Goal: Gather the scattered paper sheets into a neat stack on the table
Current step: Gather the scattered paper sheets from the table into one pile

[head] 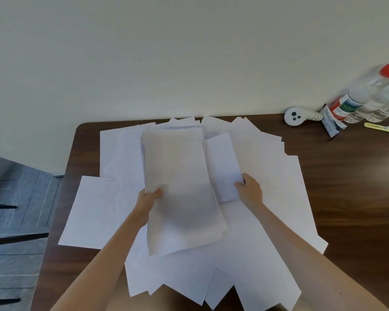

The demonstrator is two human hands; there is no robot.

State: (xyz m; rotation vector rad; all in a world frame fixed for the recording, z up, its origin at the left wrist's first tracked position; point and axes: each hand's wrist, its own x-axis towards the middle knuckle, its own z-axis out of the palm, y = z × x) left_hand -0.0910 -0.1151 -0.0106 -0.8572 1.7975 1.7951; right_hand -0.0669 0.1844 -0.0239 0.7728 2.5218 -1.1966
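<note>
Gripping the near-left edge of a half-gathered stack (180, 187) with the left hand (149, 196), thumb pressed on top, fingers hidden beneath. Pinching the near right corner of a single sheet (222, 167) with the right hand (250, 189), at 3 o'clock from the stack, thumb on the paper.

Probably very light, limp and slippery, sheet on sheet; prone to fanning, creasing or sliding off if tilted. Best taken at an edge or corner, one sheet at a time, with the stack clamped thumb above and fingers below.

Plain white, thin, blank-looking; the stack greyer in shade, ragged at its edges, seemingly raised a little over the middle of the table.

Spread all round, from 12 through 6 to 9 o'clock, overlapping scattered sheets (279, 187) on a dark brown table (346, 187). At 2 o'clock, well apart, clear bottles (373, 97), one red-capped, beside a small white round device (293, 116).
</note>
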